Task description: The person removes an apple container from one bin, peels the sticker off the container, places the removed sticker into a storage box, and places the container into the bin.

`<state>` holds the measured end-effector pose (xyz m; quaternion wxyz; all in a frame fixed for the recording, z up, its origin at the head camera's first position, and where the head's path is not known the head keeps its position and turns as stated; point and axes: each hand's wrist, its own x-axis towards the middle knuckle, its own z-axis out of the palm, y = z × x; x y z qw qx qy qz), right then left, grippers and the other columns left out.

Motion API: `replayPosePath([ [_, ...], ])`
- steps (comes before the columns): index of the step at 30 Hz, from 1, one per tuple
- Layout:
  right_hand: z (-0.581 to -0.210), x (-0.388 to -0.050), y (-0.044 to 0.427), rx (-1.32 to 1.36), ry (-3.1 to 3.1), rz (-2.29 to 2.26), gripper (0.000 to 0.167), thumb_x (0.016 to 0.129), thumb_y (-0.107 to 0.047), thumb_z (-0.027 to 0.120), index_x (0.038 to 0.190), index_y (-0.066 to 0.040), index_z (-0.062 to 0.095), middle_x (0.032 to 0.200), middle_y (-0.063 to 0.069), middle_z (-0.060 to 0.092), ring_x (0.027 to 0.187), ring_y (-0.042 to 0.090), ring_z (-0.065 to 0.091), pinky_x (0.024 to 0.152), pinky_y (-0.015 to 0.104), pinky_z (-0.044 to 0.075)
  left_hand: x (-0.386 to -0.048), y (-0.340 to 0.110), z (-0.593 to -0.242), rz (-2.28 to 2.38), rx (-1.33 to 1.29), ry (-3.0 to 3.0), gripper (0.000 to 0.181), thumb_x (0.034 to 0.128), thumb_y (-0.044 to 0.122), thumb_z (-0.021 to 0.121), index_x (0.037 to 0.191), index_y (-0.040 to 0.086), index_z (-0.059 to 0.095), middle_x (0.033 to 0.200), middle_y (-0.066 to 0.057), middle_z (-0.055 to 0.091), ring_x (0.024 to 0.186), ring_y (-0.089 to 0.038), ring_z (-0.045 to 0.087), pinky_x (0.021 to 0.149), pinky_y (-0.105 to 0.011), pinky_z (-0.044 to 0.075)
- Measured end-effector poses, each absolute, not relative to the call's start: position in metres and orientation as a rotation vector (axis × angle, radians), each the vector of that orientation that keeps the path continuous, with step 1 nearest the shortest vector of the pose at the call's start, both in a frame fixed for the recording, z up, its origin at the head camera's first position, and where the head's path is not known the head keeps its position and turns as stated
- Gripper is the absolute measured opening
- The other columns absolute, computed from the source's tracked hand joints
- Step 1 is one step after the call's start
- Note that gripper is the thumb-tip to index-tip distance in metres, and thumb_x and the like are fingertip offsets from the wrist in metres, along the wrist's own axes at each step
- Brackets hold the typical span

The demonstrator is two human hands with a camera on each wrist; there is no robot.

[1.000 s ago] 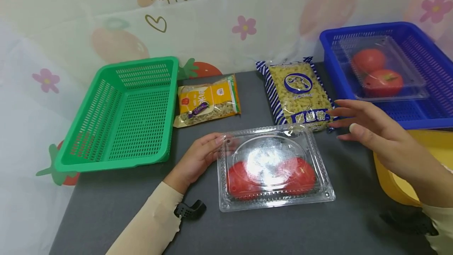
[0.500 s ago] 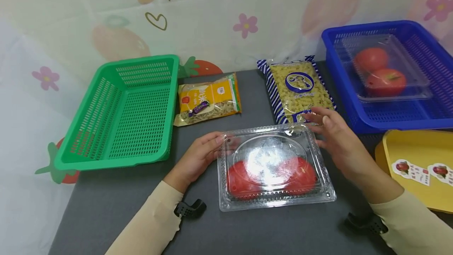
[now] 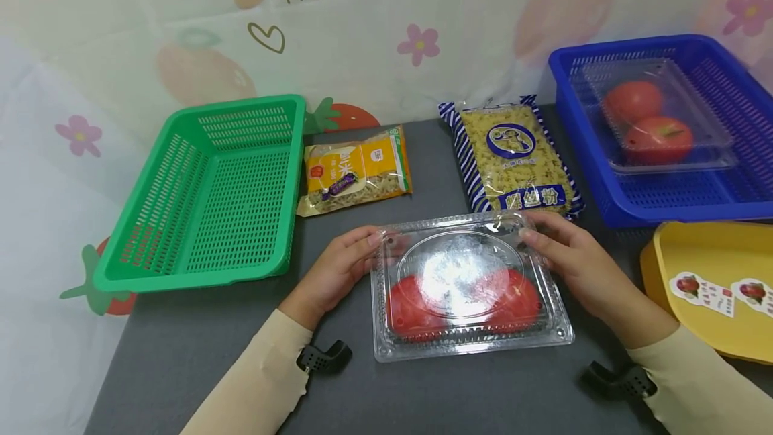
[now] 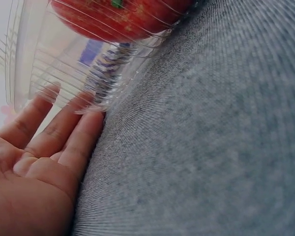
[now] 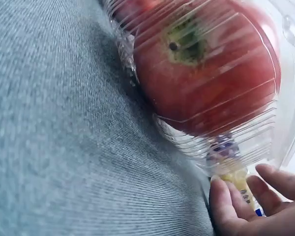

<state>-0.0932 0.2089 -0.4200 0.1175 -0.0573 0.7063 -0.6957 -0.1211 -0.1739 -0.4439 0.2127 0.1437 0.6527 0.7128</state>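
A clear plastic clamshell box (image 3: 471, 346) rests on the grey table before me, its lid down over red tomatoes (image 3: 513, 304). At its far left corner is my left hand (image 3: 332, 274), with the thumb on the rim and fingers along the side wall. The left wrist view shows those fingers (image 4: 83, 137) reaching under the rim. My right hand (image 3: 586, 270) holds the far right corner, thumb on the lid edge and fingers behind it. In the right wrist view, a tomato (image 5: 211, 78) shows large through the ribbed wall, near my right fingertips.
A green basket (image 3: 284, 233) stands at left. A yellow food bag (image 3: 374, 160) bears a small purple wrapped piece (image 3: 343, 184). Behind the box lies a pasta bag (image 3: 519, 166). At right, a blue basket (image 3: 682, 213) holds another tomato box (image 3: 694, 119); a yellow tray (image 3: 682, 247) has stickers inside.
My right hand has come leftward from beside the pasta bag and taken hold of the box's right corner. The left hand and the box have stayed in place.
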Motion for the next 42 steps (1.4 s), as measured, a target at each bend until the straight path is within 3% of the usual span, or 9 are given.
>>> replayPosePath([
  [2, -0.420, -0.093, 0.210, -0.181, 2.048, -2.033, 0.025, 0.113, -0.016, 0.060, 0.136, -0.020, 0.068, 0.122, 0.002, 0.067, 0.099, 0.017, 0.068, 0.080, 0.030, 0.060, -0.121, -0.174, -0.443, 1.980, 0.400, 1.813, 0.047, 0.1139, 0.028, 0.052, 0.144, -0.007, 0.060, 0.144, -0.019, 0.067, 0.135, -0.036, 0.063, 0.112, -0.045, 0.051],
  [9, -0.416, -0.092, 0.211, -0.183, 1.997, -2.059, 0.025, 0.112, -0.012, 0.062, 0.137, -0.016, 0.066, 0.123, 0.007, 0.066, 0.093, 0.021, 0.069, 0.077, 0.033, 0.063, -0.120, -0.172, -0.441, 2.026, 0.346, 1.822, 0.049, 0.1143, 0.027, 0.048, 0.142, -0.011, 0.060, 0.135, -0.016, 0.069, 0.122, -0.028, 0.066, 0.108, -0.041, 0.054],
  [15, -0.414, -0.091, 0.211, -0.210, 1.978, -2.087, 0.027, 0.111, -0.010, 0.062, 0.137, -0.017, 0.066, 0.131, 0.009, 0.061, 0.104, 0.022, 0.065, 0.082, 0.033, 0.062, -0.121, -0.173, -0.441, 2.036, 0.320, 1.803, 0.059, 0.1176, 0.042, 0.045, 0.145, -0.008, 0.060, 0.140, -0.018, 0.068, 0.128, -0.033, 0.066, 0.110, -0.043, 0.053],
  [19, -0.413, -0.091, 0.212, -0.223, 1.919, -2.104, 0.032, 0.112, -0.011, 0.060, 0.142, -0.020, 0.062, 0.137, 0.011, 0.055, 0.115, 0.025, 0.063, 0.088, 0.036, 0.062, -0.123, -0.174, -0.443, 2.089, 0.262, 1.771, 0.058, 0.1179, 0.040, 0.045, 0.142, -0.010, 0.060, 0.134, -0.020, 0.068, 0.124, -0.033, 0.068, 0.107, -0.043, 0.055],
  [26, -0.414, -0.093, 0.216, -0.276, 1.620, -2.185, 0.029, 0.116, -0.005, 0.049, 0.141, -0.018, 0.052, 0.137, 0.008, 0.067, 0.113, 0.022, 0.072, 0.091, 0.041, 0.063, -0.123, -0.174, -0.441, 2.134, 0.237, 1.736, 0.059, 0.1184, 0.040, 0.044, 0.142, -0.013, 0.058, 0.132, -0.020, 0.068, 0.120, -0.030, 0.069, 0.105, -0.041, 0.056],
  [34, -0.413, -0.094, 0.223, -0.211, 1.609, -2.130, 0.027, 0.117, -0.011, 0.048, 0.137, -0.019, 0.063, 0.131, 0.007, 0.070, 0.108, 0.023, 0.072, 0.087, 0.041, 0.064, -0.122, -0.172, -0.439, 2.092, 0.241, 1.743, 0.062, 0.1184, 0.042, 0.044, 0.145, -0.013, 0.056, 0.140, -0.025, 0.065, 0.126, -0.032, 0.067, 0.107, -0.040, 0.054],
  [42, -0.403, -0.089, 0.228, -0.285, 1.610, -2.184, 0.031, 0.116, -0.004, 0.046, 0.134, -0.017, 0.068, 0.131, 0.007, 0.070, 0.107, 0.023, 0.069, 0.084, 0.037, 0.063, -0.123, -0.171, -0.442, 2.093, 0.239, 1.752, 0.061, 0.1188, 0.041, 0.043, 0.144, -0.014, 0.056, 0.139, -0.025, 0.065, 0.124, -0.032, 0.067, 0.105, -0.040, 0.056],
])
